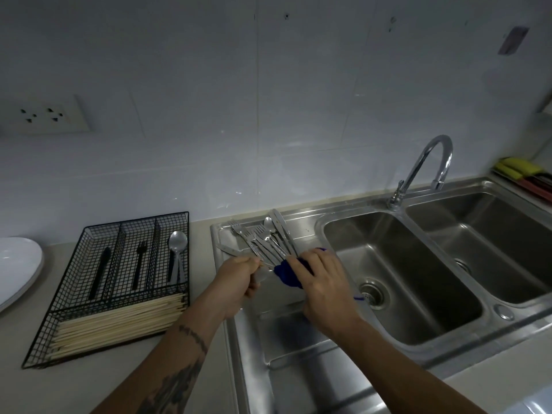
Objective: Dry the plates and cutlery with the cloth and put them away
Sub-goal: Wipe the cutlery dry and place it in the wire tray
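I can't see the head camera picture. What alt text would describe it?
A person's left hand holds a fanned bunch of cutlery above a steel sink drainboard while the right hand wipes it with a blue cloth. A black wire organizer sits left.

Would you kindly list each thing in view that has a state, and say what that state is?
left hand: grips the cutlery bundle by its handles
right hand: holds the blue cloth around the bundle
cutlery bundle: fanned out, held over the draining board
blue cloth: bunched
tap: no water running
wire organiser: partly filled, one spoon in it
white plates: stacked on the counter
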